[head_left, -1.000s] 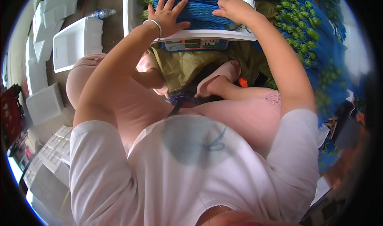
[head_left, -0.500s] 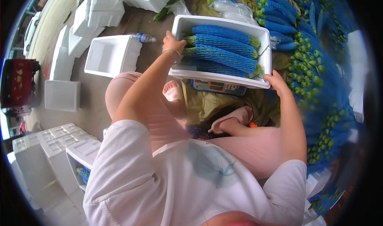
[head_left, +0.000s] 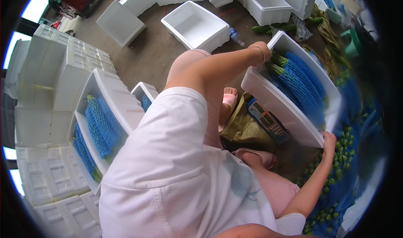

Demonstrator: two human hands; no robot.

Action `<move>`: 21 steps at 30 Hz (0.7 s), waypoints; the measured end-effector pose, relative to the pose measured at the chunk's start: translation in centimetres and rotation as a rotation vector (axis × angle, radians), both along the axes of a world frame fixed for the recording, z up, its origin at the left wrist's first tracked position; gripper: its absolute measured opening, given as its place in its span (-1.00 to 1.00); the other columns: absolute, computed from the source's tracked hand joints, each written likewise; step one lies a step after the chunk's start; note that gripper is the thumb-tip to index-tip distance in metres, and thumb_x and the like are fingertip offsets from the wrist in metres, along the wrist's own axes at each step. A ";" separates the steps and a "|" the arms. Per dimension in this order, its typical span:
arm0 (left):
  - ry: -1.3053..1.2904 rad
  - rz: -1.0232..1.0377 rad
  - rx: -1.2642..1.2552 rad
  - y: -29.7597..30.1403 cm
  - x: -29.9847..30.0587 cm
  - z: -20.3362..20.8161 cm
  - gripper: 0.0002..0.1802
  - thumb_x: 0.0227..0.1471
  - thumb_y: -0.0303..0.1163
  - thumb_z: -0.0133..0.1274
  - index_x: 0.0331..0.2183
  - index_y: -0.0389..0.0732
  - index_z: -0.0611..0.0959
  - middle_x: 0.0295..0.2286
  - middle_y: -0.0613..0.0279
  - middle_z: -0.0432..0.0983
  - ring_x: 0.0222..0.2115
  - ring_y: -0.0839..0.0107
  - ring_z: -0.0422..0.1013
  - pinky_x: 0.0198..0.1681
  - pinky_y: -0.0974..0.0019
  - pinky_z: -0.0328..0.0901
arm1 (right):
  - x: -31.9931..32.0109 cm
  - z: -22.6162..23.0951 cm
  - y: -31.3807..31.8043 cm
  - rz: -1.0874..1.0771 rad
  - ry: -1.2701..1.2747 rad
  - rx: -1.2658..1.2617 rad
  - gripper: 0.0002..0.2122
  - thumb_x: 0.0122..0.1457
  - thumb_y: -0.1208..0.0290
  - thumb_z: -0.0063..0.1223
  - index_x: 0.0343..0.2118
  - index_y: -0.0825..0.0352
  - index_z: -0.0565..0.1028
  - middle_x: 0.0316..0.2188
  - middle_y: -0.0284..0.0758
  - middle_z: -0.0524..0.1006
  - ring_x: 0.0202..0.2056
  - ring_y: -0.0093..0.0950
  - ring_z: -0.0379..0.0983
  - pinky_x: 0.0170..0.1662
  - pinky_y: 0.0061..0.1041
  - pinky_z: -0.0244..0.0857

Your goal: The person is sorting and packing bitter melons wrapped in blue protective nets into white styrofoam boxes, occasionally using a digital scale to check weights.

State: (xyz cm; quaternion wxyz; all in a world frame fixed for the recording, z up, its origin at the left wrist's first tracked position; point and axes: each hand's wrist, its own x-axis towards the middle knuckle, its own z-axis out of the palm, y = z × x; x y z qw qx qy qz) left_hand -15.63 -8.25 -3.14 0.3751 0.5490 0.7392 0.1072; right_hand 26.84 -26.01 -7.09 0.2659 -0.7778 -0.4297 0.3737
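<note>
Both my hands grip a white foam box (head_left: 289, 111) at its two ends. In it lie several long green gourds (head_left: 299, 81) in blue net sleeves. My left hand (head_left: 260, 53) is closed on the end at the far left, its fingers partly hidden by the wall. My right hand (head_left: 329, 143) holds the near right corner, thumb on the outside. Below the box's near wall, a scale (head_left: 267, 119) with a display and keypad shows beside my feet.
Foam boxes holding netted gourds (head_left: 100, 124) stand close on my left, by stacked white boxes (head_left: 46, 82). A foam box (head_left: 195, 26) with nothing in it and a plastic bottle (head_left: 236, 37) lie ahead. Loose gourds (head_left: 336, 166) in blue nets cover the right side.
My view has turned left, so the box now appears farther right and slanted. More of the scale shows beside it. Both hands keep their hold on the box.
</note>
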 end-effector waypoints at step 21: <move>0.163 0.972 0.572 -56.1 -53.2 37.5 -0.63 -0.03 -0.21 0.05 -0.23 -0.26 0.57 -0.37 0.20 0.50 -0.37 0.43 0.41 -0.26 0.41 0.29 | -54.7 31.6 -6.7 1.217 0.431 0.609 -0.59 0.13 0.05 -0.02 -0.36 0.41 0.49 -0.52 -0.17 0.52 -0.42 -0.30 0.48 -0.33 -0.36 0.29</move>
